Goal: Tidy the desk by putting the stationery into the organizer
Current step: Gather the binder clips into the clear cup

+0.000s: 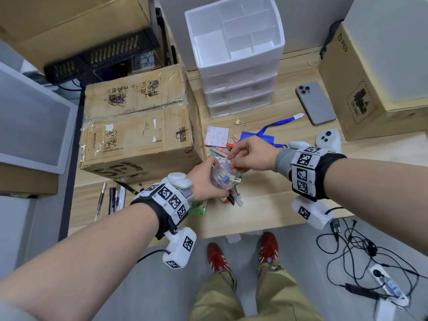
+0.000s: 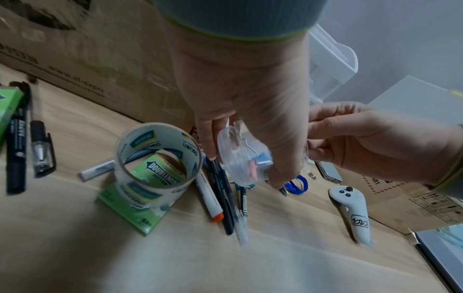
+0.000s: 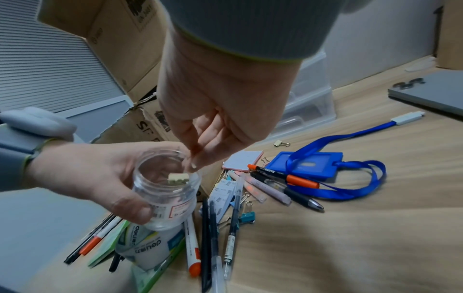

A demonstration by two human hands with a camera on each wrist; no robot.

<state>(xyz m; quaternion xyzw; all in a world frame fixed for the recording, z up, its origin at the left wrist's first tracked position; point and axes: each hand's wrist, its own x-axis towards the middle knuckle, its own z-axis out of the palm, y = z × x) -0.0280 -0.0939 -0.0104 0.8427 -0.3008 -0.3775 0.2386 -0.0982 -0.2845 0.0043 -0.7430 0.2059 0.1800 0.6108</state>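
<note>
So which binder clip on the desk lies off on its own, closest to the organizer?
The yellow binder clip, alone just before the organizer; the others crowd the pens.

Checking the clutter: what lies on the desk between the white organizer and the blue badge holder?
In the head view, one loose yellow binder clip lies on the desk between the organizer and the badge holder; otherwise bare wood.

Even indoor light, soft shadows; wide-angle edge bending; wrist views blurred, perhaps motion.
</note>
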